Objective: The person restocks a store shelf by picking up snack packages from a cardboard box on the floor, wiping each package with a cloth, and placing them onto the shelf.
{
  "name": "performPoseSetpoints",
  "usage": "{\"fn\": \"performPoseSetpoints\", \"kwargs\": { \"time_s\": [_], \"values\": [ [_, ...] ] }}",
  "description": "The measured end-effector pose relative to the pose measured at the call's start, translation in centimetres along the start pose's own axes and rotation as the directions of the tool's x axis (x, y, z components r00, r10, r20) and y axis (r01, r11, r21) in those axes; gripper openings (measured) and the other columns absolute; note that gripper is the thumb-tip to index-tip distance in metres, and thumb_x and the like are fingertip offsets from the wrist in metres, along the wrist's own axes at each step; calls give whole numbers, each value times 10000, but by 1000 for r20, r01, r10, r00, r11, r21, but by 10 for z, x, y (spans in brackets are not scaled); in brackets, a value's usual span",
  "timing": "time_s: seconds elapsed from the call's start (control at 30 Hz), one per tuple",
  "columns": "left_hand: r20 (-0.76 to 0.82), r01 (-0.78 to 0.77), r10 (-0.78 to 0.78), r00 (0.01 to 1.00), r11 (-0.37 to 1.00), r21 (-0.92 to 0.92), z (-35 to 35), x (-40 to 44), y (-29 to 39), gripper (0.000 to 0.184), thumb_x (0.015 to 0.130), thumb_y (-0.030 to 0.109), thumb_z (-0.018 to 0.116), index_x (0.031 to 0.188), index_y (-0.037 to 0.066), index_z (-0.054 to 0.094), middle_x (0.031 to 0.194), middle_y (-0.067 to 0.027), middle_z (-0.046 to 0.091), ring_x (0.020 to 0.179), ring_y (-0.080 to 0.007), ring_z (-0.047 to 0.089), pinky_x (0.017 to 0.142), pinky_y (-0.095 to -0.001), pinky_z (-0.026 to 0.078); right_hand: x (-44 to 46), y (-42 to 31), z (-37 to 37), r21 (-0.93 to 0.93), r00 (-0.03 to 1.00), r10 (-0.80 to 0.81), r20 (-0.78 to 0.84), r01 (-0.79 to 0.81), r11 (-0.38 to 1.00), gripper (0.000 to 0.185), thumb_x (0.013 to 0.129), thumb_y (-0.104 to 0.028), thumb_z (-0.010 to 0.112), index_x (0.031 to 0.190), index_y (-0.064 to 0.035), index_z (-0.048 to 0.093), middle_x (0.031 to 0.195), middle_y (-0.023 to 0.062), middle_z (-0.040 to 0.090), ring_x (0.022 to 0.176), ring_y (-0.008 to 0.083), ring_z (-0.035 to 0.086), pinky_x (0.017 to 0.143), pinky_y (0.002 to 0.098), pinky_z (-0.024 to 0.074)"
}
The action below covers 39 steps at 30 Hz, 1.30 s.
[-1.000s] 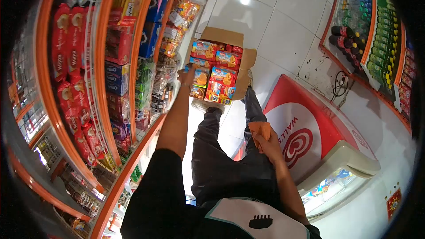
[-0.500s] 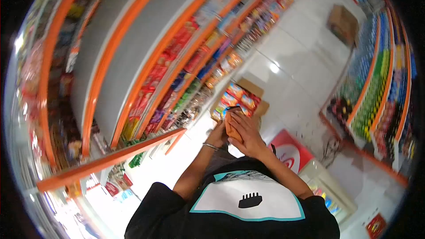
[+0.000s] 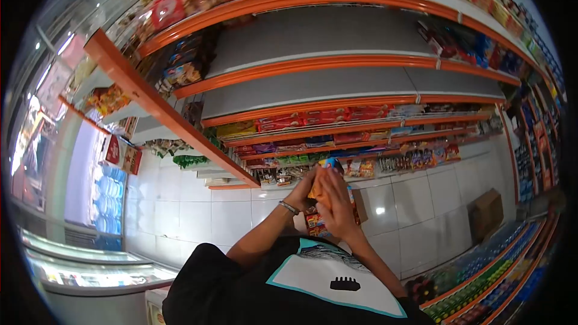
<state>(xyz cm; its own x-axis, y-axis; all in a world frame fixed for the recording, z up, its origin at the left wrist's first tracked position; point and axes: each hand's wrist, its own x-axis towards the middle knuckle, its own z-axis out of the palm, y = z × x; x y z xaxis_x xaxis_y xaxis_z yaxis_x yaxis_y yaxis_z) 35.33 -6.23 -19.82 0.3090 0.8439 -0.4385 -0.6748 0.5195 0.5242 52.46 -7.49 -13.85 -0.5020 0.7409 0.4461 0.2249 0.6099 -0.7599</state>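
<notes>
An orange packet with a blue and yellow end (image 3: 329, 162) is held between my two hands in front of my chest. My left hand (image 3: 303, 192) grips it from the left side, fingers partly hidden behind it. Across its near face lies my right hand (image 3: 338, 206), fingers closed over it and covering most of the print. Just beneath my hands, an open carton (image 3: 359, 206) on the floor holds several red and orange packets (image 3: 315, 222), partly hidden by my arms.
Ahead stands a shelf unit with orange edges (image 3: 313, 62) and snack packs on its lower levels. An orange post (image 3: 174, 108) slants at the left. A cardboard box (image 3: 486, 215) sits on the tiled floor at right, near bottle racks (image 3: 481, 280). A glass-topped freezer (image 3: 96, 272) is at lower left.
My view has turned and levelled toward the shelves, which now run across the top. Both hands still hold the orange packet, whose blue and yellow end shows more clearly.
</notes>
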Motion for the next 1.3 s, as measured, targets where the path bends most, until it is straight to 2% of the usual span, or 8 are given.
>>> {"fn": "performPoseSetpoints", "kwargs": {
  "time_s": [0.27,0.53,0.67,0.77,0.83,0.93,1.1,1.3],
  "values": [
    [23,54,-58,998,985,166,0,-37,38,544,1034,527,385,1344,98,510,1157,-50,669,954,-133,694,729,-303,615,52,9,5,-129,994,-106,30,109,986,512,961,-260,486,1428,-52,476,1582,168,297,1490,376,199,1195,518,187],
    [36,-112,107,994,976,188,-16,-42,58,522,1043,486,397,1387,98,457,1242,-58,627,1049,-153,668,844,-318,593,55,-21,29,-46,979,-156,129,163,986,519,930,-259,492,1403,-46,495,1546,185,347,1468,388,246,1190,538,184],
    [22,51,-59,998,963,263,-4,-49,59,518,1009,496,499,1353,109,516,1215,-12,643,1000,-133,680,810,-292,578,72,10,28,-300,964,-198,-175,139,944,445,961,-254,485,1342,-29,534,1457,198,444,1394,387,363,1143,525,279],
    [67,12,-24,997,984,177,-24,-42,51,645,948,538,589,1421,122,451,1322,-59,590,1130,-179,631,898,-358,563,64,39,37,277,911,220,-350,-124,953,424,991,-265,470,1337,-27,530,1399,167,506,1308,323,477,1100,447,363],
    [45,3,-10,999,987,160,-32,-38,51,788,913,551,630,1495,110,333,1351,-69,561,1163,-215,615,944,-396,554,56,42,45,958,729,682,-50,-158,240,436,1018,-302,440,1348,-25,506,1353,121,543,1216,246,555,1047,372,422],
    [-10,-152,158,987,964,216,-33,-36,51,790,922,507,646,1498,90,301,1349,-77,553,1119,-213,632,910,-391,565,53,17,46,973,734,679,15,-167,158,446,1027,-317,418,1355,-24,488,1334,103,552,1156,205,590,1012,352,448],
    [-81,-179,187,979,980,92,-30,-38,53,667,933,529,605,1415,107,420,1247,-64,611,1020,-209,664,858,-390,564,43,0,61,589,811,560,-170,-372,717,517,1036,-331,409,1429,4,415,1396,132,498,1295,261,486,1102,358,347],
    [-95,-140,130,987,985,-100,-10,-66,74,453,928,490,620,1187,119,617,1070,-47,693,932,-193,690,768,-379,585,40,-23,68,122,996,-62,-69,71,990,543,955,-196,486,1458,-8,409,1569,194,312,1461,382,270,1183,488,210]
  ]
}}
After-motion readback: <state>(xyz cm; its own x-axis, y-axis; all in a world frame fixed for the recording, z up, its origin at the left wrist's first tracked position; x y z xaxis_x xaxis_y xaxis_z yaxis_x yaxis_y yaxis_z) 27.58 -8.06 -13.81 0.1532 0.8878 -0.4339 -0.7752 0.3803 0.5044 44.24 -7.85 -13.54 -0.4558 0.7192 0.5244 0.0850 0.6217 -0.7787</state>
